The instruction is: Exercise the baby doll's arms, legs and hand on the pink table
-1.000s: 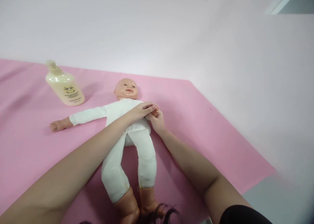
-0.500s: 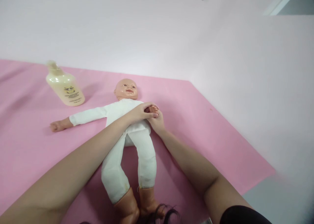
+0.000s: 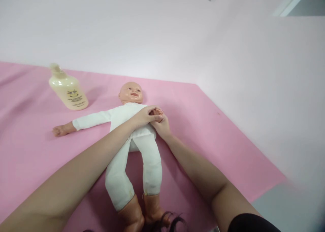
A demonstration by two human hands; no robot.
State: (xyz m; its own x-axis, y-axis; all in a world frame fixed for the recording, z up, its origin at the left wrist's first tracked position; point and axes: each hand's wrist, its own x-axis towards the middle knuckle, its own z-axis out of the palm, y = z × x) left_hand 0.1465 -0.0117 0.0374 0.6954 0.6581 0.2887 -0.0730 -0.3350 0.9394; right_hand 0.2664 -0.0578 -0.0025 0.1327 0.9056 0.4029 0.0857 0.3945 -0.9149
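Observation:
A baby doll [image 3: 127,117] with a white cloth body lies on its back on a pink mat [image 3: 193,110], head away from me. My left hand [image 3: 149,113] reaches across the doll's chest and closes around the doll's hand [image 3: 156,112] on the right side. Against the same doll hand, from the right and below, my right hand [image 3: 163,125] is closed, its fingers partly hidden behind my left. The doll's other arm [image 3: 91,120] stretches out to the left, free of my hands.
A pale yellow pump bottle [image 3: 72,93] stands on the mat left of the doll's head. Beyond the mat lies a white surface [image 3: 127,32]. Dark strands of hair [image 3: 175,220] hang over the doll's feet at the bottom.
My fingers have shifted slightly around the doll's hand, so a little less of it shows. The doll's body and the bottle stay put.

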